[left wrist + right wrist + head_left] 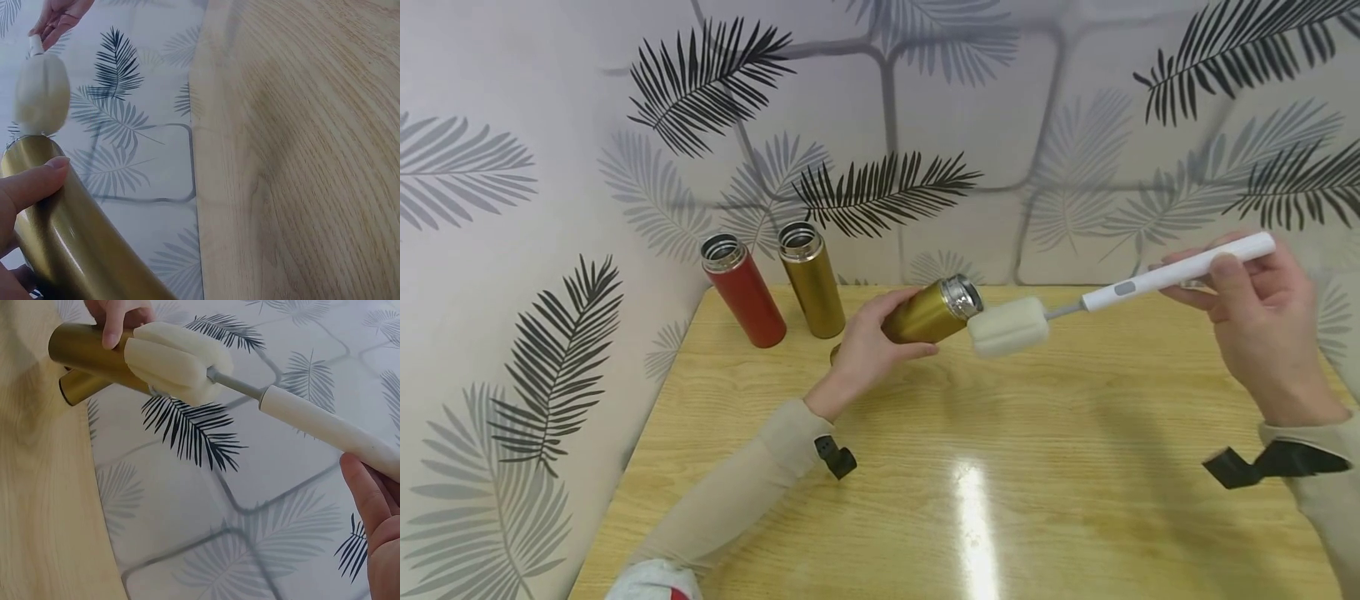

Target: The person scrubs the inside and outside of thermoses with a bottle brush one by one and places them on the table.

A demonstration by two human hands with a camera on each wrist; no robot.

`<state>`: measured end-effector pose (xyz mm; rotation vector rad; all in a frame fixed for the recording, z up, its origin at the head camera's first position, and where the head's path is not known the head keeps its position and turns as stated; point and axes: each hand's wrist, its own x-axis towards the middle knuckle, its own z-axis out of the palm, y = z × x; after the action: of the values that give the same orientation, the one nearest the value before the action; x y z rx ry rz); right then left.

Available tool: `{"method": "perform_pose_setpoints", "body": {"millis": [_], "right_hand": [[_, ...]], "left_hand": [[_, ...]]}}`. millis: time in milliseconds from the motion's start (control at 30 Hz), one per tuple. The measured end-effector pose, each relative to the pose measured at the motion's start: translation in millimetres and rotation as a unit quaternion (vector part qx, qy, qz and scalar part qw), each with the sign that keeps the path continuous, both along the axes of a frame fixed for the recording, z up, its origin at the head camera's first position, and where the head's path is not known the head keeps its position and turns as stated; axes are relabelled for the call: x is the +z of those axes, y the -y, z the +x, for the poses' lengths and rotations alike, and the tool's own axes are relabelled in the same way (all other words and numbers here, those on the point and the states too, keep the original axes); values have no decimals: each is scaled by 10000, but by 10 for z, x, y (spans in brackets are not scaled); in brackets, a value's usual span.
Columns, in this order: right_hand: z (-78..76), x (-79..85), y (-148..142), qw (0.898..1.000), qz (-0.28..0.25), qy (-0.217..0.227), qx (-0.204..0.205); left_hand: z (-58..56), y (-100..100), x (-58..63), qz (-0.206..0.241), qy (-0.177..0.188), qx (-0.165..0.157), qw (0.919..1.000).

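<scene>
My left hand point(871, 342) grips a gold thermos bottle point(931, 313), tilted with its lidless steel mouth toward the right; the left wrist view shows the thumb point(39, 181) lying along its side. In my right hand point(1262, 325) is a bottle brush, held by its white handle point(1180, 271). The brush's cream sponge head point(1009, 327) is outside the bottle, right by its mouth; whether they touch I cannot tell. Seen from the right wrist, the sponge point(178, 361) overlaps the bottle's mouth end, and the thumb and fingers point(369, 500) hold the handle.
A red thermos bottle point(747, 296) and a second gold one point(814, 287) stand upright without lids at the table's back left. Behind the wooden table point(880, 500) rises a leaf-patterned wall point(955, 117). Black straps point(1273, 462) circle both wrists.
</scene>
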<state>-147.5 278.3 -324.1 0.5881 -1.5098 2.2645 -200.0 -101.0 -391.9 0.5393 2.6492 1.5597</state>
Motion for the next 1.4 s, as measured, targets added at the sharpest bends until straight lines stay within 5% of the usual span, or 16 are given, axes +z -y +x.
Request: {"method": "perform_pose_setpoints", "body": {"millis": [400,700,867,1167,1400], "right_hand": [[-79,36,93,9944,-905,-96,538],[-154,28,128,9944,-1000,-143,305],[-194,20,97,9962,-832,-206,-155],[-192,-45,-34,9961,-259,32,-845],[-177,-95,-105,9967,-665,30,-466]], "left_hand": [[47,-60,5,-305,-127,-205,9992],[77,-116,-15,-625,-304,-362,9969],[91,-134,-11,-685,-317,-426,9962],[110,-130,-17,-93,-112,-265,9995],[37,-88,-24,666,152,72,9976]]}}
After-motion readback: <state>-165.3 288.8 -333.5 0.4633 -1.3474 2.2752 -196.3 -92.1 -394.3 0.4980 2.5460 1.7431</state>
